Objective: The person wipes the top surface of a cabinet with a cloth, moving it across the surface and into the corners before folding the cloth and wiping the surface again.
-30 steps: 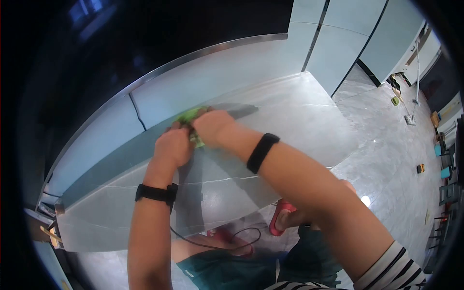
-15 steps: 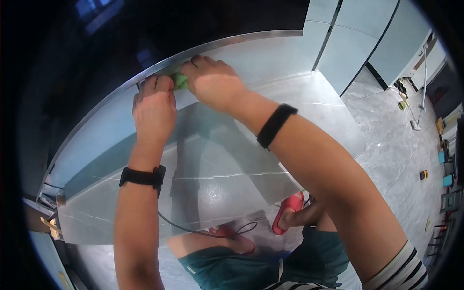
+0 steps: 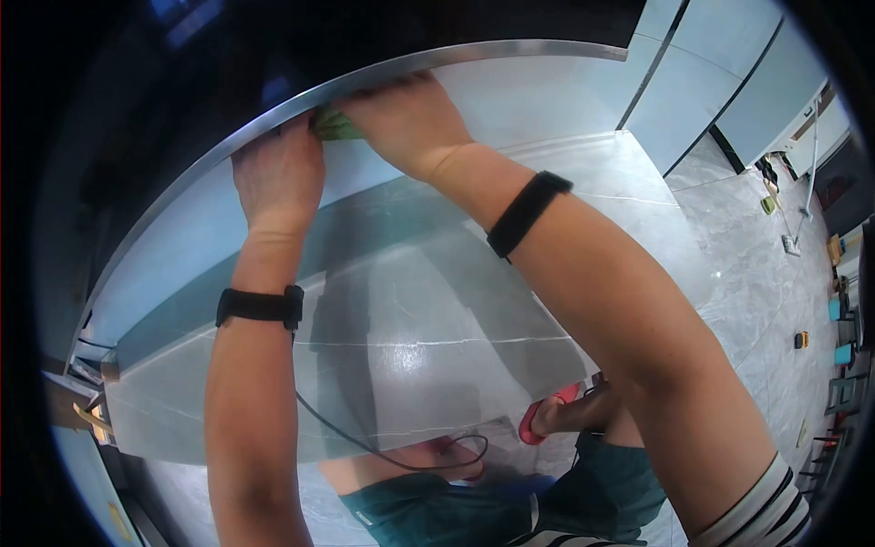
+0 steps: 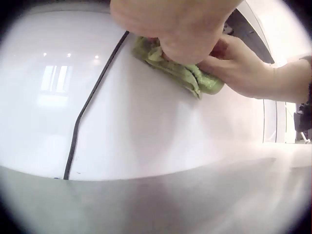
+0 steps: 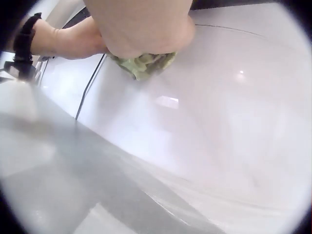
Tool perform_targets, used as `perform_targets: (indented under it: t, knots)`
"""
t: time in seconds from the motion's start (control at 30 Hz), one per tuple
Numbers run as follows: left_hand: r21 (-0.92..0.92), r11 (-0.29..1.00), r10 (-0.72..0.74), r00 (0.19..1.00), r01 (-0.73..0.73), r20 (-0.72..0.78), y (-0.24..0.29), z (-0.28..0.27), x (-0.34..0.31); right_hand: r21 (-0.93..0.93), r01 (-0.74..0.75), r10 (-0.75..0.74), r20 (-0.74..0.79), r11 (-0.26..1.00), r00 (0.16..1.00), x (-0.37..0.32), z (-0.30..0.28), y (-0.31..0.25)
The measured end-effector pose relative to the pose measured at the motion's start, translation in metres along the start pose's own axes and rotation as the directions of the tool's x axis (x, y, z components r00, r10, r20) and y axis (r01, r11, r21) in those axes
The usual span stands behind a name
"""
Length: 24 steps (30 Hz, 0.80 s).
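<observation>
A crumpled green cloth [image 3: 335,126] is bunched between my two hands against a glossy white panel [image 4: 126,107], just under a metal trim strip [image 3: 510,49]. My left hand [image 3: 284,171] grips its left part; in the head view those fingertips disappear at the strip. From the right, my right hand [image 3: 412,123] holds the other side, its fingers blurred and partly hidden. The left wrist view shows folds of the cloth [image 4: 183,78] hanging below both hands. More of the cloth [image 5: 141,66] pokes out beneath the right hand in the right wrist view.
Below the panel lies a grey stone-look ledge [image 3: 410,301] with white veins. A glossy black surface [image 3: 410,27] rises above the strip. A dark seam [image 4: 92,92] runs down the panel. A thin cable [image 3: 346,433] hangs from my left wrist. A mop [image 3: 793,244] stands far right.
Both hands have moved the cloth from the back of the ledge up the white panel to the metal strip. Over the last half second they rose slightly further, and the head view shifted a little.
</observation>
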<state>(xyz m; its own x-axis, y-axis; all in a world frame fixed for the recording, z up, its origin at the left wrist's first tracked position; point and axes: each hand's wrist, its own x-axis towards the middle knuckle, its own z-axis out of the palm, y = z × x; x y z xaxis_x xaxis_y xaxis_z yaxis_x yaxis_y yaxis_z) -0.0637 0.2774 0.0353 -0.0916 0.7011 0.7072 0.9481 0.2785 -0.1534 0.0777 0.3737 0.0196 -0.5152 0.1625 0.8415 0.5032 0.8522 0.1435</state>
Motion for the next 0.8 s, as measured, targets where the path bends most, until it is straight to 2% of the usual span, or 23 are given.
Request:
perform_targets:
  t: [0.07, 0.17, 0.37, 0.47, 0.57, 0.67, 0.77, 0.8]
  knots:
    - [-0.021, 0.998, 0.059, 0.998, -0.059, -0.017, -0.001, 0.012, -0.01, 0.06, 0.064, -0.061, -0.055, 0.996, 0.997, -0.005, 0.008, 0.004]
    - [-0.085, 0.99, 0.116, 0.993, -0.113, 0.033, 0.001, 0.024, -0.03, 0.074, 0.072, -0.084, 0.171, 0.995, 0.982, -0.026, 0.005, -0.001]
    - [-0.126, 0.982, 0.166, 0.961, -0.141, 0.221, 0.016, 0.049, -0.057, 0.056, -0.027, -0.001, 0.455, 0.998, 0.89, -0.059, 0.02, -0.008]
    - [-0.111, 0.994, 0.035, 0.873, 0.022, 0.487, 0.026, 0.036, -0.046, 0.079, -0.119, 0.063, 0.504, 0.99, 0.862, -0.055, 0.016, -0.012]
    - [-0.014, 0.996, -0.055, 0.691, 0.093, 0.721, 0.04, 0.011, -0.029, 0.108, -0.239, 0.106, 0.674, 0.965, 0.731, -0.047, 0.002, -0.012]
    - [-0.104, 0.975, -0.054, 0.669, 0.195, 0.741, 0.037, 0.024, -0.037, 0.146, -0.33, 0.136, 0.705, 0.933, 0.696, -0.052, 0.004, -0.009]
    - [-0.143, 0.948, -0.094, 0.678, 0.285, 0.729, 0.038, 0.022, -0.03, 0.168, -0.341, 0.158, 0.645, 0.925, 0.748, -0.054, 0.008, -0.008]
    - [-0.164, 0.944, -0.085, 0.693, 0.286, 0.716, 0.04, 0.019, -0.031, 0.134, -0.347, 0.184, 0.645, 0.928, 0.742, -0.053, 0.005, -0.009]
